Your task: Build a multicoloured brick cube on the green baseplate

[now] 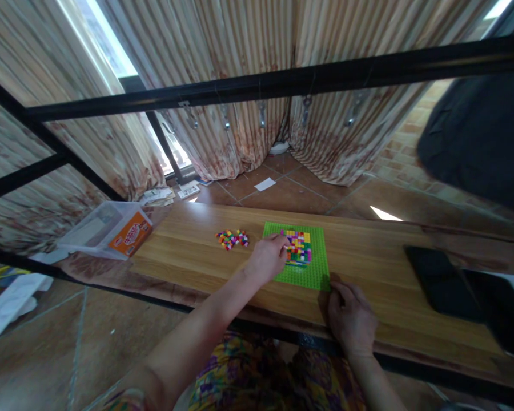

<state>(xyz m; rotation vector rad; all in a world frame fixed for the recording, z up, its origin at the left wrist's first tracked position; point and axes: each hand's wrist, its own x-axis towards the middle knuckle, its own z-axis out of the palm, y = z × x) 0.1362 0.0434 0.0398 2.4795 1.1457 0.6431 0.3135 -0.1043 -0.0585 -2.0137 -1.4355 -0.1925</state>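
My left hand [269,257] reaches over the green studded baseplate [319,273] with thumb and fingers pinched together. The pinch is at the left side of a block of multicoloured toy building bricks [300,246] on the plate. Whatever small piece the fingertips hold is hidden or too small to name. Beside the plate's near right corner, my right hand [352,314] rests on the wooden table with its fingers curled in. It lies close against that corner; I cannot tell whether it touches. Left of the plate is a loose pile of small coloured bricks [232,239].
A clear plastic box [105,225] with an orange label stands at the table's left end. Two dark flat objects [443,282] lie on the right. A black metal bar [257,87] with hanging clips crosses in front of the curtains [223,51].
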